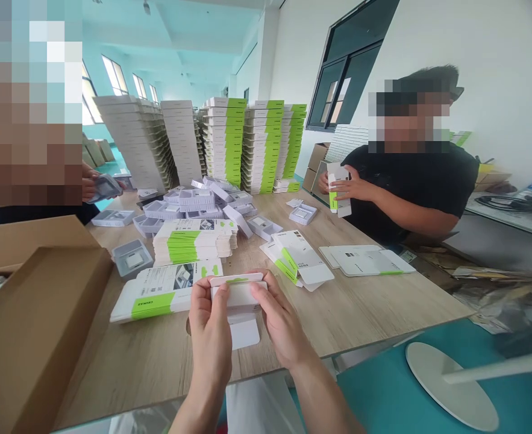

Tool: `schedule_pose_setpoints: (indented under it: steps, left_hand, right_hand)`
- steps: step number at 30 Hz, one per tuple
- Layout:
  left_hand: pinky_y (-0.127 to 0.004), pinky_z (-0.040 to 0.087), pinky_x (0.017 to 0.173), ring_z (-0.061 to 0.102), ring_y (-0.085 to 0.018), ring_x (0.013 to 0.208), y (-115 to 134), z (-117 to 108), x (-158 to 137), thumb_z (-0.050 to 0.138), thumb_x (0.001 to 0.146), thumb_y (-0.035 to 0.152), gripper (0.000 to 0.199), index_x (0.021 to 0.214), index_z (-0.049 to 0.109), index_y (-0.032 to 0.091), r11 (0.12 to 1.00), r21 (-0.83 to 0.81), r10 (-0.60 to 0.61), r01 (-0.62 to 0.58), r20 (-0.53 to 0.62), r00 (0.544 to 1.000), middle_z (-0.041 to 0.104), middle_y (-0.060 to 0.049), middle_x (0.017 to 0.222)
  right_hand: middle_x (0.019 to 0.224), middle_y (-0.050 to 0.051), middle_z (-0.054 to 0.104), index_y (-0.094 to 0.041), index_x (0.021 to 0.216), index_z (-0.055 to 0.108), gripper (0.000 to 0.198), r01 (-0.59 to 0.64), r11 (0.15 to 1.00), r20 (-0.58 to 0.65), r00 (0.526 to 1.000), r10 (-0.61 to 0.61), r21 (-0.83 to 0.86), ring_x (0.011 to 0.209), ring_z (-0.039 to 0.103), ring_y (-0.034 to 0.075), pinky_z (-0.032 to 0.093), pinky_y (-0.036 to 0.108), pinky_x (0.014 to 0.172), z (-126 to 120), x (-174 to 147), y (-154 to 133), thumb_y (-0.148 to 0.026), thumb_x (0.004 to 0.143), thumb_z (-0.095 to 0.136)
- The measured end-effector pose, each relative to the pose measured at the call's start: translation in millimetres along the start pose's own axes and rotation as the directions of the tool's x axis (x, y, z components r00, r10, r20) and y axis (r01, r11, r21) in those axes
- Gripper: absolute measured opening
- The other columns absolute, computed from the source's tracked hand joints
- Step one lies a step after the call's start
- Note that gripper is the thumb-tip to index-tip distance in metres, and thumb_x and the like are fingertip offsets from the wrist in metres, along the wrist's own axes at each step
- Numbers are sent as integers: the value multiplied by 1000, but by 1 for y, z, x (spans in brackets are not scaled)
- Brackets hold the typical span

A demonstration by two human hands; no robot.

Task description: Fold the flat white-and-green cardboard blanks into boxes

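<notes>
Both of my hands hold a white folding carton (241, 294) over the near part of the table. My left hand (211, 319) grips its left end, thumb on the near face. At the right end, my right hand (281, 322) pinches the carton the same way. A white flap (246, 333) hangs below, and a green hang-tab area shows at the top. Just left lies a fanned pile of flat printed cartons (152, 295), with a thicker stack of cartons (184, 246) behind it. Folded cartons (299, 259) lie to the right of my hands.
White plastic trays (197, 202) are heaped mid-table, before tall stacks of white and green boxes (223, 141). A brown cardboard box (53, 301) stands at left. More flat cartons (367, 260) lie right. A co-worker (405, 181) handles a carton (339, 190); another person's hand (89, 184) holds a tray.
</notes>
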State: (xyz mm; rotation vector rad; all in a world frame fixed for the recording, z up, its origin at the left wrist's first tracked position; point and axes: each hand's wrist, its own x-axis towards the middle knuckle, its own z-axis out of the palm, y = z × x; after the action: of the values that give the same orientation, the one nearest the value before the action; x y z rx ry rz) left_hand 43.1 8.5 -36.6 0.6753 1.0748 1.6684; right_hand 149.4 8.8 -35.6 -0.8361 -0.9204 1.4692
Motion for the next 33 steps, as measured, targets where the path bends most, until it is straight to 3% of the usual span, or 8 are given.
schedule_pose_setpoints:
  steps: [5,10,13,17,22,25,29,33]
  left_hand:
    - [-23,48,59,60,-16,73,0,1,-1,78,74,50,38,93,59,23,1000,16,-15,15,-3,1000,67,0,86]
    - [-25,51,62,59,-16,73,0,2,-1,77,74,51,38,94,59,23,1000,22,-21,21,4,1000,67,0,85]
    - [-24,50,59,60,-17,73,-1,-1,0,76,75,52,39,94,60,23,999,52,8,-7,-18,1000,69,0,86]
    - [-26,50,64,62,-18,75,-7,-11,-1,74,80,57,39,95,60,24,993,112,46,-43,-21,999,70,0,88]
    - [-31,50,85,66,-25,98,-16,-19,-11,69,86,61,38,95,69,24,963,246,106,-105,9,994,75,-4,101]
    - [-34,47,94,64,-28,107,-23,-18,-18,65,88,61,39,95,71,24,966,236,107,-105,6,994,74,-5,107]
    - [-34,47,83,63,-26,91,-31,-16,-22,61,90,66,42,94,70,25,968,240,84,-73,-33,996,72,-3,95]
    - [-32,47,72,59,-23,78,-32,-15,-21,60,90,68,44,88,69,24,954,269,154,-134,-52,987,69,-2,81]
  right_hand:
    - [100,-1,73,-32,101,64,20,-35,989,-75,997,24,-142,94,66,24,49,32,75,3,1,-3,-49,91,63]
    - [87,-1,74,-28,90,69,18,-69,995,-126,990,60,-67,88,66,24,48,31,73,4,12,-9,-41,78,70]
    - [83,1,74,-24,93,73,24,-83,997,-40,996,83,12,85,66,25,48,32,74,-2,15,-8,-41,76,72]
    - [90,3,75,-24,104,73,31,-2,994,77,997,-6,107,90,68,27,51,35,79,-7,5,2,-47,85,64]
    - [98,6,76,-25,107,72,35,108,994,-57,993,-107,10,92,68,28,53,37,81,-1,-14,19,-52,88,64]
    - [100,5,75,-26,105,72,37,165,986,-125,978,-166,-20,89,67,26,53,36,82,4,-19,26,-58,89,62]
    - [84,3,71,-26,95,68,39,136,990,-167,976,-141,-39,73,62,22,49,32,66,8,-18,28,-63,91,58]
    - [73,1,64,-26,84,63,33,127,986,-238,960,-149,-104,66,56,21,45,31,59,10,-12,27,-57,92,56]
